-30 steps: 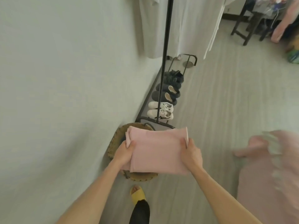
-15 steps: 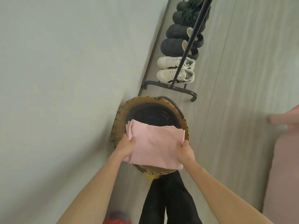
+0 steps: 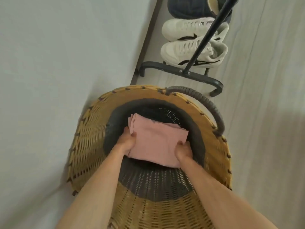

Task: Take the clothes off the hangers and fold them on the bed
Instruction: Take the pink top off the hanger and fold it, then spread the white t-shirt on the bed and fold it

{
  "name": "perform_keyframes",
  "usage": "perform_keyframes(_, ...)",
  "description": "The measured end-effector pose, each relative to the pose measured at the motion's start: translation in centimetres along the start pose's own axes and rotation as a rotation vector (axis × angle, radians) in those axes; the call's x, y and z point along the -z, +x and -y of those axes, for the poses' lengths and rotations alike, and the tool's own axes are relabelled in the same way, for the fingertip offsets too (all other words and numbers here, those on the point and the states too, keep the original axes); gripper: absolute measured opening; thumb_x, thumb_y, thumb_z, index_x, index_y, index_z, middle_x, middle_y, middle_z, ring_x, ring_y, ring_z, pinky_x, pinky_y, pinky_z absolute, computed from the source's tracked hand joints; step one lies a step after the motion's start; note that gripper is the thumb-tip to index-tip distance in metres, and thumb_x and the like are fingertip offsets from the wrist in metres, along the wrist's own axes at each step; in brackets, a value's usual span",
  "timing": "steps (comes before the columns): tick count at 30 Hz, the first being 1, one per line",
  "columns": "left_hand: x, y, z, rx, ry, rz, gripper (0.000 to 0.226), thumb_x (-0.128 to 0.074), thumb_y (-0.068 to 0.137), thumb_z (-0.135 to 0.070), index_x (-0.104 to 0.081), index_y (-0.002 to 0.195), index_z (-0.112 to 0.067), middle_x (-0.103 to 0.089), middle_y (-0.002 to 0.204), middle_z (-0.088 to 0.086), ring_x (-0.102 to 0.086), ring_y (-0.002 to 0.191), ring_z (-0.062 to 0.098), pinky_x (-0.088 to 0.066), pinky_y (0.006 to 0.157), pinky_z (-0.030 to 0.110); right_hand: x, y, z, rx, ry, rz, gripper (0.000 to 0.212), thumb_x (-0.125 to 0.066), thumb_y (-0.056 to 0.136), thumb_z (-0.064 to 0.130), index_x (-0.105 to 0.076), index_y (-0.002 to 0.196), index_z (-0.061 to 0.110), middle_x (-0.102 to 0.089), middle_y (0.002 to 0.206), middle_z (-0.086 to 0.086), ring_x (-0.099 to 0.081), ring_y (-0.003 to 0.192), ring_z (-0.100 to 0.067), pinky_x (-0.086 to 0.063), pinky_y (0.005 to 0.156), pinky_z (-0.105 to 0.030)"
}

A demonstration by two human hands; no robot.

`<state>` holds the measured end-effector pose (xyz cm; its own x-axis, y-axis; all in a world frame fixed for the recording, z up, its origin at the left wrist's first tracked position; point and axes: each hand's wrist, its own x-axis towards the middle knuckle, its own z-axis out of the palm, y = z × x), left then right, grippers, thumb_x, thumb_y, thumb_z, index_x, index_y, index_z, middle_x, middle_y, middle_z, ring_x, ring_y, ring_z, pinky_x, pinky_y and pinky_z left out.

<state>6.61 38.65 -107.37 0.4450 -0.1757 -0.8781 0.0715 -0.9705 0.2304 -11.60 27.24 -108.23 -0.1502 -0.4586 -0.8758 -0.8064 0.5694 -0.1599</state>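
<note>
There is one folded pink cloth, held by two hands inside the mouth of one basket. The left hand grips the cloth's left edge with the thumb on top and the fingers underneath. The right hand grips the right edge the same way. The hands are set apart by the width of the cloth, both clamped on it, with bare forearms reaching down past the near rim.

The cloth is a soft, matte, roughly rectangular pad of several layers, and the layer edges fan out slightly at the far left corner. It lies nearly flat. Its long axis runs from hand to hand, dipping a little toward the right.

The basket is round woven wicker, tan on the outer band and dark grey on the inner band and inside. One dark wrapped handle arches from its far right rim. It stands just beside a plain pale wall.

Beyond it is a black metal rack foot, a curved bar with one slanting pole bolted to it. Two white sneakers with black stripes sit side by side behind the bar. One dark quilted slipper lies past them. The floor is pale wood-grain plank.
</note>
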Motion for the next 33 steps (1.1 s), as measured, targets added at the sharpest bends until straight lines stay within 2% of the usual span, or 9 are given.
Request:
perform_keyframes(8, -2.2, 9.7, 1.2, 0.031, -0.064, -0.064, 0.046, -0.035, 0.108, -0.036, -0.03, 0.15, -0.019, -0.049, 0.141, 0.013, -0.051, 0.124, 0.034, -0.042, 0.099, 0.041, -4.2, 8.8, -0.7, 0.001, 0.138, -0.03, 0.042, -0.033, 0.107, 0.036, -0.043, 0.141, 0.014, -0.056, 0.132, -0.016, -0.057, 0.115, -0.035, -0.048, 0.1, -0.048)
perform_keyframes(14, -2.5, 7.8, 1.3, 0.011, 0.106, -0.114, 0.06, -0.043, 0.105, -0.034, -0.015, 0.156, -0.022, -0.046, 0.142, 0.017, -0.053, 0.123, 0.036, -0.045, 0.101, 0.045, -3.5, 7.9, -0.8, 0.005, 0.088, -0.06, 0.042, -0.04, 0.104, 0.03, -0.043, 0.141, 0.011, -0.058, 0.132, -0.016, -0.058, 0.115, -0.037, -0.049, 0.099, -0.043)
perform_keyframes(16, -1.7, 3.8, 1.0, -0.036, 0.285, -0.105, 0.065, -0.046, 0.102, -0.031, -0.011, 0.157, -0.024, -0.036, 0.149, 0.016, -0.047, 0.129, 0.036, -0.043, 0.105, 0.047, -1.9, 4.3, -0.5, 0.024, -0.004, -0.034, 0.045, -0.045, 0.101, 0.026, -0.04, 0.142, 0.008, -0.057, 0.135, -0.016, -0.056, 0.12, -0.036, -0.047, 0.096, -0.036)
perform_keyframes(19, -0.2, -3.6, -0.1, -0.087, 0.514, -0.067, 0.062, -0.047, 0.1, -0.035, -0.019, 0.154, -0.024, -0.034, 0.151, 0.014, -0.042, 0.133, 0.035, -0.038, 0.11, 0.051, 1.2, -2.8, 0.2, 0.089, -0.149, 0.102, 0.048, -0.049, 0.099, 0.028, -0.039, 0.143, 0.012, -0.055, 0.137, -0.012, -0.054, 0.122, -0.033, -0.044, 0.093, -0.032)
perform_keyframes(22, 1.9, -11.4, -2.4, -0.155, 0.58, -0.064, 0.066, -0.048, 0.097, -0.036, -0.017, 0.154, -0.025, -0.034, 0.152, 0.014, -0.042, 0.134, 0.036, -0.031, 0.113, 0.054, 5.2, -10.3, 2.0, 0.175, -0.192, 0.158, 0.051, -0.05, 0.096, 0.029, -0.038, 0.145, 0.019, -0.056, 0.129, -0.009, -0.055, 0.114, -0.029, -0.047, 0.093, -0.033)
perform_keyframes(25, 5.7, -21.3, -6.5, -0.267, 0.633, -0.087, 0.065, -0.047, 0.098, -0.035, -0.016, 0.155, -0.027, -0.038, 0.152, 0.012, -0.044, 0.134, 0.035, -0.032, 0.113, 0.054, 11.7, -19.7, 4.9, 0.285, -0.235, 0.162, 0.041, -0.047, 0.099, 0.033, -0.047, 0.138, 0.021, -0.06, 0.122, -0.005, -0.057, 0.107, -0.024, -0.05, 0.095, -0.035)
perform_keyframes(28, 10.7, -32.0, -11.6, -0.346, 0.705, -0.134, 0.056, -0.043, 0.099, -0.036, -0.03, 0.152, -0.023, -0.046, 0.148, 0.01, -0.047, 0.133, 0.033, -0.035, 0.111, 0.054, 19.7, -30.1, 7.8, 0.484, -0.412, 0.204, 0.032, -0.045, 0.101, 0.036, -0.059, 0.128, 0.023, -0.065, 0.118, -0.002, -0.06, 0.103, -0.02, -0.05, 0.095, -0.035)
perform_keyframes(30, 13.6, -38.1, -15.1, -0.413, 0.748, -0.188, 0.047, -0.041, 0.099, -0.037, -0.042, 0.144, -0.022, -0.056, 0.138, 0.007, -0.054, 0.125, 0.03, -0.041, 0.106, 0.051, 25.0, -36.1, 9.6, 0.607, -0.562, 0.178, 0.035, -0.046, 0.101, 0.036, -0.056, 0.132, 0.025, -0.063, 0.128, -0.001, -0.059, 0.108, -0.02, -0.047, 0.094, -0.032)
perform_keyframes(33, 17.1, -48.9, -21.6, -0.562, 0.769, -0.322, 0.039, -0.038, 0.101, -0.034, -0.045, 0.138, -0.022, -0.061, 0.125, 0.005, -0.058, 0.114, 0.027, -0.043, 0.1, 0.047, 35.1, -45.8, 11.9, 0.829, -0.654, -0.021, 0.039, -0.044, 0.1, 0.033, -0.05, 0.139, 0.026, -0.06, 0.134, -0.004, -0.061, 0.11, -0.023, -0.049, 0.091, -0.034)
